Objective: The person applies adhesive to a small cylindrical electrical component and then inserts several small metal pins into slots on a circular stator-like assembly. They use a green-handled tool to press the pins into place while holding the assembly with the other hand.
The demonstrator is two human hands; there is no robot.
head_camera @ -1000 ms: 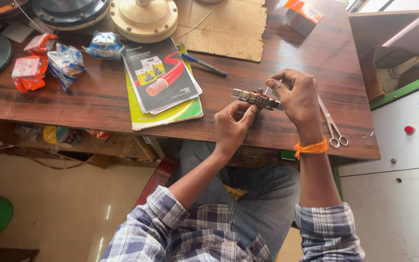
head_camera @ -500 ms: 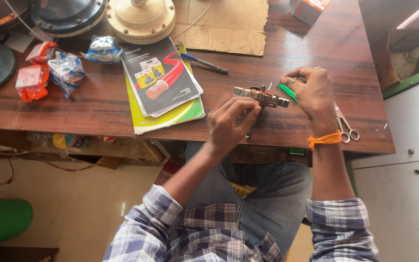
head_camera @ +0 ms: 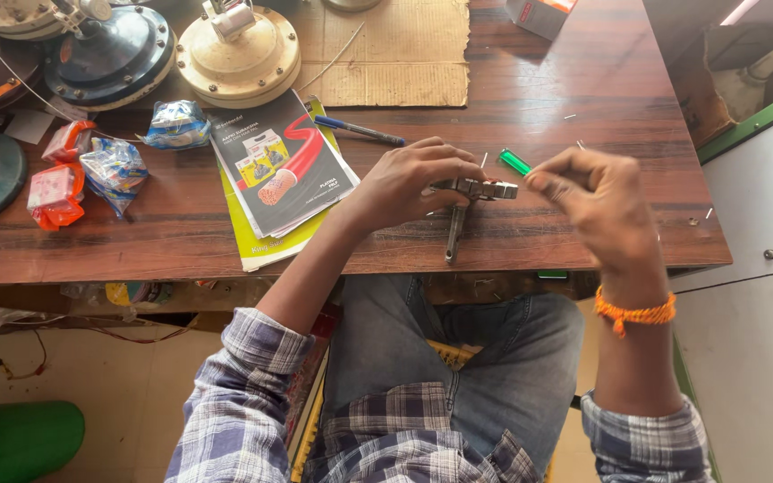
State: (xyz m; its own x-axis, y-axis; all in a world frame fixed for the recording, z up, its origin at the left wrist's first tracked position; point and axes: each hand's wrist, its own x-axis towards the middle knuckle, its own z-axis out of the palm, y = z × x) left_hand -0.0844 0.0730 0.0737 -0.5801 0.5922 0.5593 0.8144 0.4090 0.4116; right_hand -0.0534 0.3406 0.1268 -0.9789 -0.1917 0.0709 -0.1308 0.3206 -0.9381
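The left hand (head_camera: 409, 183) closes its fingers around one end of a small grey metal strip with terminal screws (head_camera: 480, 189), holding it just above the front edge of the dark wooden table (head_camera: 539, 98). The strip's other end pokes out rightward toward the right hand (head_camera: 597, 201), which pinches a slim green-handled screwdriver (head_camera: 515, 162) at its fingertips beside that end. A thin metal tool (head_camera: 454, 234) hangs below the strip.
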